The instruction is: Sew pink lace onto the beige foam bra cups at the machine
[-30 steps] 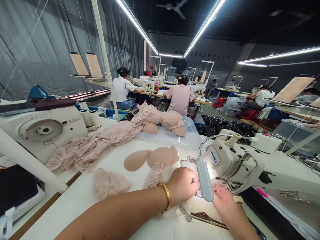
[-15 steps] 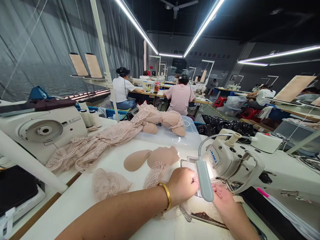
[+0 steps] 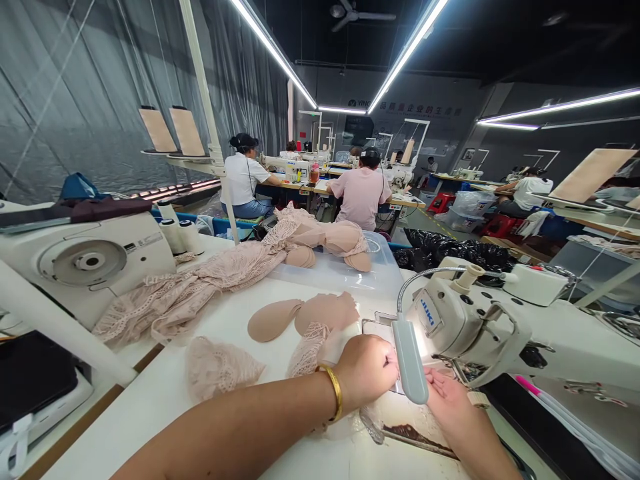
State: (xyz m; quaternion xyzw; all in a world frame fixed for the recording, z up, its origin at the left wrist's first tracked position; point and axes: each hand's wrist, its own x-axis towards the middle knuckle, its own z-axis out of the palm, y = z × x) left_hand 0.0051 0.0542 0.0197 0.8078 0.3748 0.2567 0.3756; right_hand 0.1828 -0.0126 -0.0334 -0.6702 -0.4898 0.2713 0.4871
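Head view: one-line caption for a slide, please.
Left hand and right hand at a JUKI sewing machine with a grey lamp, beige lace pieces on the white table.

Left forearm (image 3: 240, 427) bare, in from bottom edge, angled up and right. Left hand (image 3: 367, 370) back-up, fingers curled under, fingertips hidden. Right forearm (image 3: 483, 447) in from lower right, angled up and left. Right hand (image 3: 445, 393) lower, fingers together, slightly bent, tips partly hidden. Hands near each other, apart; grip unclear on both.
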